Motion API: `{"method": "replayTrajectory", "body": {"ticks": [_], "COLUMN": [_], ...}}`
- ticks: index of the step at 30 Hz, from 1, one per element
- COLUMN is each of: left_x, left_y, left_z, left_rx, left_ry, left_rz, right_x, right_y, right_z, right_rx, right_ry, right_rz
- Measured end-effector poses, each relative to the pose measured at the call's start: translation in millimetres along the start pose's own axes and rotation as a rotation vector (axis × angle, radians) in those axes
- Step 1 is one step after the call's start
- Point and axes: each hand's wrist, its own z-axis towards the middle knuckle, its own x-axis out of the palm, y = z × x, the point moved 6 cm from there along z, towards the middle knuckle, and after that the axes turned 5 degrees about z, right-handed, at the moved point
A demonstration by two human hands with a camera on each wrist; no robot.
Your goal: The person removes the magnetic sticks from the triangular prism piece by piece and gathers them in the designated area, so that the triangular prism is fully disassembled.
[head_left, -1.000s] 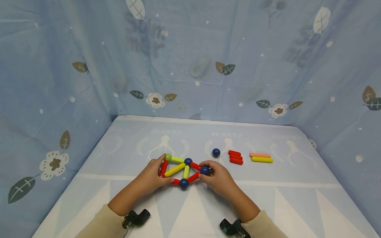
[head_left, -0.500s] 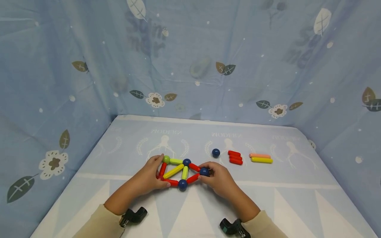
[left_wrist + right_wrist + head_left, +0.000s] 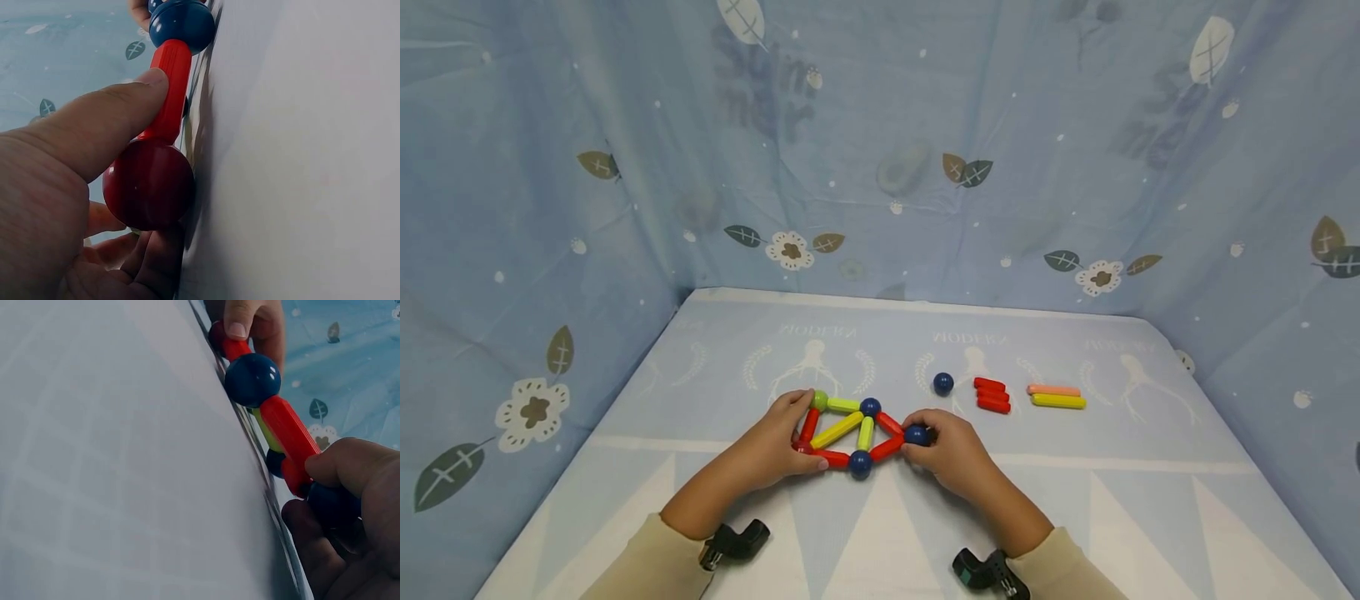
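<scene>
A flat frame of magnetic rods and balls lies low over the table, two joined sections wide. A yellow rod (image 3: pixel 837 431) runs diagonally through its left section, and a short lime rod (image 3: pixel 866 433) divides the two. My left hand (image 3: pixel 767 446) grips the left end, its thumb along a red rod (image 3: pixel 172 94) and its fingers behind the dark red ball (image 3: pixel 149 187). A lime ball (image 3: pixel 819 402) tops that side, at my fingertips. At the pointed right end my right hand (image 3: pixel 953 448) pinches a blue ball (image 3: pixel 917 434) between thumb and fingers. Blue balls also join the middle corners.
Behind my right hand lie a loose blue ball (image 3: pixel 943 383), a cluster of red rods (image 3: pixel 992 396), an orange rod (image 3: pixel 1054 390) and a yellow rod (image 3: pixel 1058 402). A patterned blue curtain (image 3: pixel 880 150) encloses the table's back and sides.
My left hand and the frame's left side have shifted slightly left and toward me, the thumb sliding along the red rod. My right hand has barely moved at the right corner.
</scene>
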Motion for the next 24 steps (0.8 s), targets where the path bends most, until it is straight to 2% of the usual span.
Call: {"method": "replayTrajectory", "body": {"ticks": [7,12,19,24], "left_x": [-1.4,-1.8,-0.9,-0.8], "left_y": [2.5,1.0,-2.4,-0.1], "left_z": [0.5,1.3,1.9,-0.2], "left_rx": [0.0,0.005,-0.002,-0.01], "left_ry": [0.004,0.005,0.016,0.018], "left_rz": [-0.012,-0.013,-0.023,-0.022], "right_x": [-6.2,-10.4,-21.7,-37.3], "right_y": [0.6,0.1,0.0,5.2], "right_z": [0.5,2.3,5.3,13.4], "right_rx": [0.044,0.041,0.038,0.053], "right_ry": [-0.014,-0.012,-0.082,-0.133], "right_rz": [0.047,0.034,0.044,0.019]}}
